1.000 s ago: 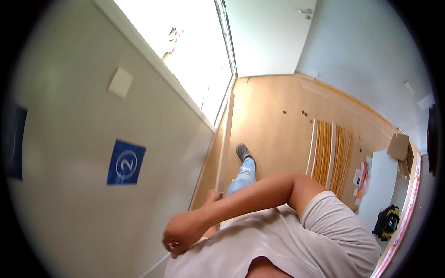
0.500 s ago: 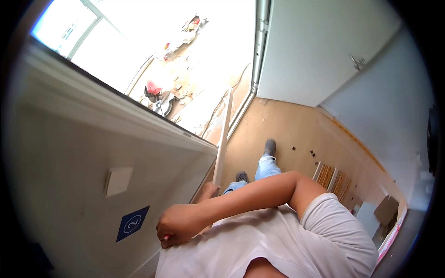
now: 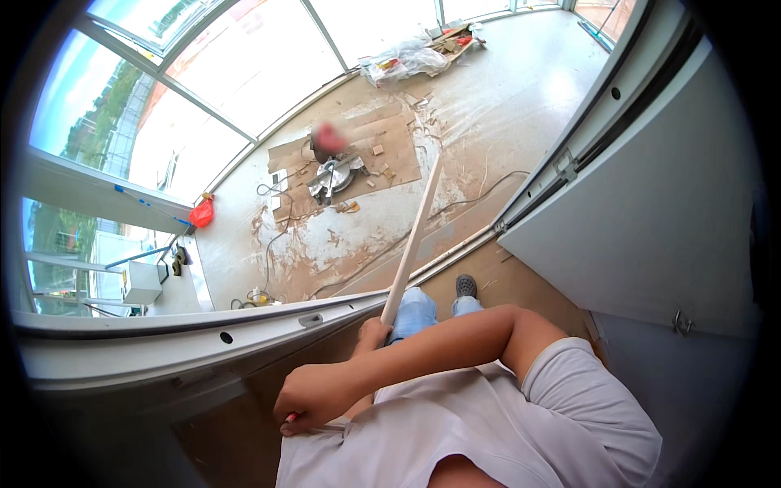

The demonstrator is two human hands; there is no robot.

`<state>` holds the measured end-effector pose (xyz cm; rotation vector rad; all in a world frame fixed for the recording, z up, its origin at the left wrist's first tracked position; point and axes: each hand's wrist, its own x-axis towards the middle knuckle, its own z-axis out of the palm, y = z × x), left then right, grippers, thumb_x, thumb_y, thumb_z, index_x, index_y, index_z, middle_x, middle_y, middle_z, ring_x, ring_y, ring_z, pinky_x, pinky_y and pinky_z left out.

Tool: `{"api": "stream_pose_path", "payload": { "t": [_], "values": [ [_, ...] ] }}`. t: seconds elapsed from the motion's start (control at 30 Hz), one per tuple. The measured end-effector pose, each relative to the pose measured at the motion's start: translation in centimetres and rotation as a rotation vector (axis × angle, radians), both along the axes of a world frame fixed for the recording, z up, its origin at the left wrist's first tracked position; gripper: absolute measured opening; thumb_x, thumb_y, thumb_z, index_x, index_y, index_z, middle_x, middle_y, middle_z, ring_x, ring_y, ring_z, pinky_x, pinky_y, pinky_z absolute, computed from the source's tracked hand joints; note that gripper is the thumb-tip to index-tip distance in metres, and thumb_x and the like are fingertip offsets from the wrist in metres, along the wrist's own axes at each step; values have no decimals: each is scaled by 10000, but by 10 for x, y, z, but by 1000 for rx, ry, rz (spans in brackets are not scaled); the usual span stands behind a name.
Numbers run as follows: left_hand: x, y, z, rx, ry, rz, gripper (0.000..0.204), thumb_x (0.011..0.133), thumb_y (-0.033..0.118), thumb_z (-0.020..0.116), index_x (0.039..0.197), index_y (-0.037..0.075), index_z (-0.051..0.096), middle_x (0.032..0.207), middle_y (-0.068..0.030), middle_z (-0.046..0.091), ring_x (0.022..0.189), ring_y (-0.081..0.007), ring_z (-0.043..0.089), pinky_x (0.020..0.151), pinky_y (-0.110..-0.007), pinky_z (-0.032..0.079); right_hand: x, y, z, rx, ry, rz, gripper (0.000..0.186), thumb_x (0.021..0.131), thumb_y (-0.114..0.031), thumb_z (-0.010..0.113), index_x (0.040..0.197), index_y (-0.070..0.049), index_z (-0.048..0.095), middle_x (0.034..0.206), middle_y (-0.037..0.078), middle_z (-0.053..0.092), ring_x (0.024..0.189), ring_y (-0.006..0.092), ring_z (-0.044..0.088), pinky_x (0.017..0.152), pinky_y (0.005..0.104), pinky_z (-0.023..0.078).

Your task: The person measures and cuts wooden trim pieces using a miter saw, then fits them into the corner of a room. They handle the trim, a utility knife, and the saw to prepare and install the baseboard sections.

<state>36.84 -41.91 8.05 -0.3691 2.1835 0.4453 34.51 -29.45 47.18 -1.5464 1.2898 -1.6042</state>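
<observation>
My left hand [image 3: 372,333] is closed around the near end of a long, pale wooden strip [image 3: 415,236]. The strip slants forward and a little to the right, through the doorway. My right forearm crosses in front of my body and hides part of the left arm. My right hand [image 3: 317,396] is closed by the left side of my shirt. A slim red thing [image 3: 290,418], perhaps a pencil, pokes out of that fist; the rest of it is hidden by the fingers.
Beyond the door track [image 3: 309,321], a mitre saw [image 3: 333,177] sits on brown cardboard [image 3: 390,146] among offcuts and sawdust. Cables [image 3: 480,193] run over the floor. Plastic-wrapped scrap [image 3: 407,61] lies far ahead, a red bag [image 3: 202,211] at left. An open white door [image 3: 651,211] stands at right.
My view has swung toward the doorway and nearer to it, bringing the saw and the glazed room into sight. Both hands keep their holds, and the strip now reaches farther past the threshold.
</observation>
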Motion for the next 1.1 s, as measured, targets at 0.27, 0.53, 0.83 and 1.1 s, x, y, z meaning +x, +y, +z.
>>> {"api": "stream_pose_path", "payload": {
  "t": [0.27,0.53,0.83,1.1],
  "values": [
    [-73,68,38,-31,151,114,468,808,429,717,1154,115,733,1158,-195,711,1110,-361,669,950,-477,514,-65,67,16,-83,-113,281,340,1020,-294,578,879,14,609,729,203,631,721,389,628,656,458,483],
    [-214,67,108,312,390,459,431,842,408,732,1070,43,738,1000,-194,724,1014,-344,692,835,-421,536,-231,98,-26,154,-442,154,309,1088,-241,469,1014,-2,650,1033,99,726,975,167,653,891,304,496],
    [-448,-4,147,700,964,699,457,924,291,715,1241,-23,620,1070,-111,720,943,-181,667,822,-343,528,-475,214,-273,562,-423,-1043,309,1044,-234,540,903,19,647,802,106,726,732,147,683,698,294,532],
    [-567,-131,272,726,1372,739,456,958,360,714,1195,-7,582,1051,-38,641,950,-98,560,858,-266,461,-448,383,-455,864,-1111,-1542,226,990,-222,507,917,-29,598,769,127,706,602,212,680,521,318,525]
  ]
}}
